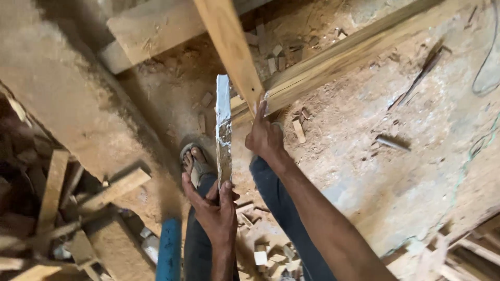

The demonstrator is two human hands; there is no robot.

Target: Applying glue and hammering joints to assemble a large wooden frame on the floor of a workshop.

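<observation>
Left hand (pixel 216 208): nearest the lens, fingers wrapped round the lower end of a narrow metal strip (pixel 223 127), gripped from below.
Metal strip: held upright, edge toward the camera, scuffed silvery-white face; upper end is seen just beside the plank, contact cannot be told.
Right hand (pixel 264 136): fingers spread loosely, fingertips laid against the lower end of a pale wooden plank (pixel 232 49); not clenched, no full grasp shown.
Wooden plank: slanted from the top of frame down to the right hand, above the floor.
Long beam (pixel 344 54): laid on the ground, run diagonally from centre to upper right, behind the plank.
Thick timber (pixel 151 28): seen at upper left, flat on the dirt.
Foot in sandal (pixel 194 161): planted on the sawdust floor (pixel 364 156) below the strip; dark trouser legs seen beneath both arms.
Blue pipe (pixel 169 250): at bottom, left of the legs.
Scrap offcuts (pixel 57 208): piled at lower left; small blocks are scattered near the feet.
Cable (pixel 487 67): draped at right edge.
</observation>
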